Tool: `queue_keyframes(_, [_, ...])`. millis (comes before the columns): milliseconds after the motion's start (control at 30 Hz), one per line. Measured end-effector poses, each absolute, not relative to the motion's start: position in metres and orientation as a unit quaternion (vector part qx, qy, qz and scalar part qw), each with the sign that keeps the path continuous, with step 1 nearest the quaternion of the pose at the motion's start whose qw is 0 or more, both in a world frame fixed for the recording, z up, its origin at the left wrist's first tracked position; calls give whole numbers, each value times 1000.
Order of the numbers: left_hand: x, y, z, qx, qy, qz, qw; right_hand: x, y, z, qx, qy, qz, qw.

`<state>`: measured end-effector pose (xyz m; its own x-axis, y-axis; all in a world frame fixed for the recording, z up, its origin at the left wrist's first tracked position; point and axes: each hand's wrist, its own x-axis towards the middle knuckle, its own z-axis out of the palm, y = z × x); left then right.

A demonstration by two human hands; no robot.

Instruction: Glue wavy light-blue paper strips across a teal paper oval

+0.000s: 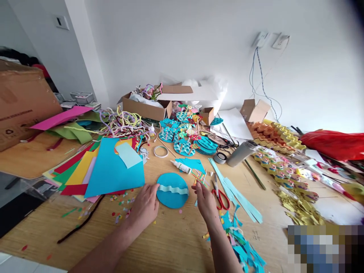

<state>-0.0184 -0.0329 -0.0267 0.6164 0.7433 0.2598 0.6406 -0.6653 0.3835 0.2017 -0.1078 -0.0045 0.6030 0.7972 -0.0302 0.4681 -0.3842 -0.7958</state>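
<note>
A blue foam disc (170, 197) lies on the wooden table in front of me, with a pale wavy strip (174, 189) laid across it. My left hand (144, 206) rests at the disc's left edge, its fingertips touching the end of the strip. My right hand (205, 201) sits just right of the disc, fingers drawn together near small coloured paper bits (199, 178); what they pinch is too small to name. A white glue bottle (181, 167) lies just beyond the disc.
Red-handled scissors (221, 199) and pale blue strips (239, 197) lie to the right. Stacked coloured sheets (108, 167) sit left, finished blue discs (184, 142) behind, a grey flask (241, 152), cardboard boxes (146, 108), blue scraps (244, 246) near the front edge.
</note>
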Motion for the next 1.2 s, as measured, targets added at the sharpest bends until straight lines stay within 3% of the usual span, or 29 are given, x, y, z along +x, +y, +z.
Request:
queue_keyframes(367, [-16,-30,-26,855,422,249,171,197,-96,-10,-761,-417,261,422])
queue_keyframes(700, [-18,-9,-8,712,462,275,452,199,-117,6,-674,-219,440,552])
queue_keyframes(933, [7,33,20,710,460,201,494,175,-153,16,-508,-72,595,618])
queue_keyframes(1200, [60,67,16,728,394,106,551,141,-176,-4,-417,16,624,661])
